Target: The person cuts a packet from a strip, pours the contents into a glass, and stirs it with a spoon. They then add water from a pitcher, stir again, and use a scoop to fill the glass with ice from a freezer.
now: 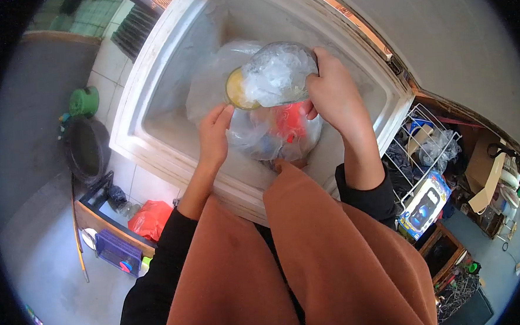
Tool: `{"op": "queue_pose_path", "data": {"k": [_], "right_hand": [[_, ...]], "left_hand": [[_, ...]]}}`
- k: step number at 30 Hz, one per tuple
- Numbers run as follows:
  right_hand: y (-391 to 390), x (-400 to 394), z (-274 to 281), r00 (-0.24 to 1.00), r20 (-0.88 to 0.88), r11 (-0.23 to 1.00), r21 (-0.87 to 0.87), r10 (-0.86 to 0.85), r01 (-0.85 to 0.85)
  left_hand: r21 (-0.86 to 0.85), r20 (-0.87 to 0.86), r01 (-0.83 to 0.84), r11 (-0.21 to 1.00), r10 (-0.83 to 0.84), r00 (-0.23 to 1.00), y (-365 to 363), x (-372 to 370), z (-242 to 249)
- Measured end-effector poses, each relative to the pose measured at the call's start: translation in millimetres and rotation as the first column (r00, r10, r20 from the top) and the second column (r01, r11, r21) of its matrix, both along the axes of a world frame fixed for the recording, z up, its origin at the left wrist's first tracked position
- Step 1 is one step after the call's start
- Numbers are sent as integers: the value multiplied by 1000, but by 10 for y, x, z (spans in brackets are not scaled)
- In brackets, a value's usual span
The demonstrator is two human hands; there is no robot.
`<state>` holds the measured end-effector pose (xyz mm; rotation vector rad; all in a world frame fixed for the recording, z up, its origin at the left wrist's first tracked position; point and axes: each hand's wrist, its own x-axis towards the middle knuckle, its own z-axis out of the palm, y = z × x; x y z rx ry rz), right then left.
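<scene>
Over an open chest freezer (149,68), my right hand (332,88) grips the right end of a clear container (282,73) filled with crushed ice or frost. A round yellow part (237,88) shows at the container's left end. My left hand (216,132) is at that lower left edge, thumb and fingers pressed together against it. Below the container, inside the freezer, lie clear plastic bags (244,134) and a red package (290,122). The fingertips of both hands are partly hidden behind the container.
The freezer lid (441,29) stands raised at the right. A wire rack (418,148) with bags and a blue box (425,207) is beside the freezer. On the left are a black basin (87,149), a green container (84,101), a red bag (151,220) and a purple basket (118,252).
</scene>
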<state>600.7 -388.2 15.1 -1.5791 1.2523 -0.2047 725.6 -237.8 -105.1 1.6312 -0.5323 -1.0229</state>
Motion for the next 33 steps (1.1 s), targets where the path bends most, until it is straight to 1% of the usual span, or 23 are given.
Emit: {"op": "queue_pose_path", "data": {"k": [2,4,5,7,8,10,12,14,16,18,19,20,22,23,24,26,27,28,29,30,31,32,33], "right_hand": [[4,8,17,999,-36,1000,-28,-12,11],[3,7,10,998,-53,998,-47,43,-46],[1,-7,-31,998,-54,998,-46,43,-45],[-8,-39,-145,988,-138,955,-280,64,-101],[9,-37,-146,988,-137,955,-280,65,-102],[76,-31,-130,988,-147,931,-349,56,-105],[146,9,-53,986,-143,929,-347,81,-126],[190,51,-49,985,-140,928,-342,103,-146],[206,78,-86,992,-113,885,-454,57,-103],[224,75,-31,990,-133,870,-480,55,-113],[240,72,10,987,-154,855,-504,50,-122],[264,70,60,987,-154,855,-505,50,-122],[307,69,140,996,-92,885,-464,-3,-40],[313,61,132,996,-93,886,-463,-3,-41],[315,40,114,992,-121,828,-554,15,-80],[268,-49,38,988,-152,759,-640,30,-121],[192,-134,-38,996,-90,822,-569,-23,-32],[177,-143,18,993,-44,915,-395,-110,84],[161,-151,74,975,-20,953,-215,-223,214],[144,-163,70,974,-18,952,-216,-225,216],[117,-197,54,968,-75,960,-171,-239,223],[101,-211,24,960,-132,965,-125,-248,232],[105,-204,-93,960,-131,964,-123,-249,234]], "left_hand": [[-8,4,4,1000,-4,1000,-8,-3,-3],[-14,6,7,1000,-7,1000,-6,-6,-14],[-20,0,8,1000,-8,1000,1,-3,-27],[-27,-7,7,1000,-7,1000,12,3,-42],[-28,-19,8,1000,-9,1000,20,5,-46],[-30,-30,11,999,-12,999,23,10,-53],[-42,-112,-17,999,12,994,29,3,-66],[-56,-129,1,998,-8,992,41,13,-100],[-74,-144,18,997,-29,989,51,10,-127],[-94,-196,11,996,-30,980,62,7,-146],[-94,-196,11,995,-29,980,67,8,-158],[-99,-194,15,995,-34,981,73,7,-171],[-102,-193,16,995,-36,981,84,13,-189],[-102,-191,30,994,-49,980,91,27,-196],[-104,-189,44,994,-63,980,92,35,-200],[-94,-196,18,995,-36,980,78,16,-169],[-82,-203,-10,997,-7,979,80,13,-148],[-82,-201,-12,997,-5,980,100,33,-132],[-78,-193,16,997,-31,981,124,64,-118],[-74,-184,46,996,-59,981,137,89,-100],[-75,-183,48,996,-61,981,153,99,-64],[-65,-205,23,998,-36,978,172,109,-15],[-55,-227,-2,999,-10,974,183,121,29]]}}
